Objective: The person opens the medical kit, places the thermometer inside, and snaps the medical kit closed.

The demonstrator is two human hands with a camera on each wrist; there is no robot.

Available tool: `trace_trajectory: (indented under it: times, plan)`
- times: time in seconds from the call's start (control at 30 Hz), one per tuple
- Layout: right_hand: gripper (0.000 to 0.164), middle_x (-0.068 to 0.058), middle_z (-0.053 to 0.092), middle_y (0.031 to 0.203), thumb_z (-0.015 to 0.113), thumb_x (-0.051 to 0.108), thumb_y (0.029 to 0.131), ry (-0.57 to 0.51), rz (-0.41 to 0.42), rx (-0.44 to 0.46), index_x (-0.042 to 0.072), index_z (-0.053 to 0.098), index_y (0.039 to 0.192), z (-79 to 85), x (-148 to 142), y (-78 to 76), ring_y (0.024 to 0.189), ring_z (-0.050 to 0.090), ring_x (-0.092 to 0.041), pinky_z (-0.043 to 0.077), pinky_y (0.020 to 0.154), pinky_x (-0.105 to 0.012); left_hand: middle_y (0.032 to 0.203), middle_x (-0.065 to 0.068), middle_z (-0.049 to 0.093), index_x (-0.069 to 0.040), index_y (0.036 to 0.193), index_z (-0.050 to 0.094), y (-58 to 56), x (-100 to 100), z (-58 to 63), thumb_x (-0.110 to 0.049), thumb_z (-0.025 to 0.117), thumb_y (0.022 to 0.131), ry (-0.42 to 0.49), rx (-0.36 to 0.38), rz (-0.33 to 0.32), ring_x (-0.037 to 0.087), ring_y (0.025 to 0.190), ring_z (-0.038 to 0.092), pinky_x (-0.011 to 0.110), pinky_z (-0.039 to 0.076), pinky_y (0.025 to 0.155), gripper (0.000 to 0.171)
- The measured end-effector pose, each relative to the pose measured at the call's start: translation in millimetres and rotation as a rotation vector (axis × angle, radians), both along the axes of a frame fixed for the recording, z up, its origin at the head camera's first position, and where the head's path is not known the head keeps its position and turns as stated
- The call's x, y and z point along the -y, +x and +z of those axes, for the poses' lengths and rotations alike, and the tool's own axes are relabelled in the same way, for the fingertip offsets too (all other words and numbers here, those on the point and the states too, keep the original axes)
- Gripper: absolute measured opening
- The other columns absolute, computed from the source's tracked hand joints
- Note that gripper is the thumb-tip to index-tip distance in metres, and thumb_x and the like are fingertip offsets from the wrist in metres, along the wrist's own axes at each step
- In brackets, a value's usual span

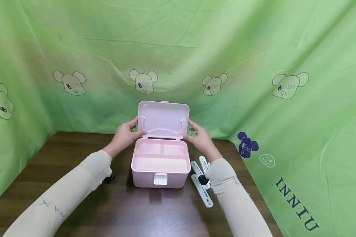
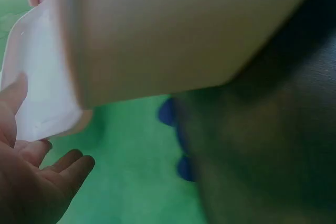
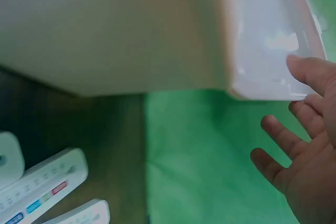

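A pink storage box [image 1: 160, 179] stands on the table with its hinged lid [image 1: 165, 118] raised upright. Inside is a pink tray [image 1: 161, 161] split into compartments, and a pale latch [image 1: 161, 179] hangs on the front. My left hand [image 1: 124, 134] pinches the lid's left edge, thumb on the inner face and fingers behind. At the right edge, my right hand [image 1: 200, 137] pinches the lid in the same way. Both wrist views show the thumbs on the lid, with the other fingers of the left hand [image 2: 39, 179] and right hand [image 3: 310, 145] spread past its edge.
Several white thermometer-like strips [image 1: 202, 191] with printed scales lie on the brown table [image 1: 124, 210], right of the box and partly under the right wrist. Coloured blocks mark one strip [image 3: 47, 187]. A green printed cloth [image 1: 178, 49] hangs behind and along the sides.
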State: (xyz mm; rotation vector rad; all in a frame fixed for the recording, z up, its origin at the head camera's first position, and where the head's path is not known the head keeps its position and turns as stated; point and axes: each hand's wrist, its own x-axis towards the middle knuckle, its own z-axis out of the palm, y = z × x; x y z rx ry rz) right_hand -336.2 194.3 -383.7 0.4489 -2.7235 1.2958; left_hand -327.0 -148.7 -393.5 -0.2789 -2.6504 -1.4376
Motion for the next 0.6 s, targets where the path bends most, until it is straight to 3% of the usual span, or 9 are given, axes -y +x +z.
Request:
trace_trajectory:
  times: [0.1,0.2,0.33,0.43,0.6]
  plan:
    - [0.085,-0.009,0.040,0.163,0.078,0.019,0.091,0.077,0.012,0.006,0.022,0.032,0.162,-13.0,-0.6,-1.5,0.140,0.048,-0.036,0.045,0.111,-0.056,0.164,0.013,0.034,-0.015,0.164,0.023,-0.2,1.2,-16.0,-0.039,0.083,0.086,-0.081,0.030,-0.041,0.035,0.144,0.045,0.051,0.043,0.115,0.101]
    - [0.087,-0.007,0.033,0.166,0.078,0.019,0.091,0.106,0.022,0.016,0.020,0.028,0.163,-24.1,-1.2,-2.1,0.143,0.044,-0.035,0.043,0.114,-0.055,0.167,0.015,0.028,-0.018,0.165,0.014,-0.4,3.2,-26.8,-0.038,0.082,0.088,-0.104,0.074,-0.093,0.037,0.148,0.038,0.054,0.038,0.118,0.105]
    - [0.084,-0.008,0.034,0.166,0.076,0.020,0.093,0.080,0.031,0.039,0.018,0.029,0.163,-34.2,-2.7,-2.2,0.145,0.042,-0.035,0.038,0.118,-0.055,0.169,0.013,0.021,-0.018,0.166,0.011,0.7,6.2,-34.1,-0.038,0.079,0.091,-0.060,0.114,-0.148,0.038,0.153,0.027,0.055,0.030,0.123,0.103]
    - [0.080,-0.013,0.044,0.159,0.075,0.024,0.094,0.042,0.040,0.065,0.019,0.034,0.162,-38.2,-5.3,-2.0,0.142,0.045,-0.037,0.042,0.115,-0.055,0.170,0.010,0.018,-0.017,0.166,0.012,0.2,8.0,-37.4,-0.038,0.078,0.092,-0.022,0.126,-0.172,0.039,0.153,0.025,0.055,0.031,0.122,0.101]
    - [0.072,-0.014,0.047,0.157,0.075,0.031,0.094,-0.018,0.046,0.120,0.019,0.043,0.157,-43.8,-11.1,-2.4,0.144,0.043,-0.041,0.040,0.116,-0.055,0.170,0.012,0.019,-0.016,0.165,0.016,-2.3,11.0,-44.4,-0.040,0.074,0.094,0.017,0.136,-0.198,0.038,0.154,0.024,0.055,0.030,0.122,0.095]
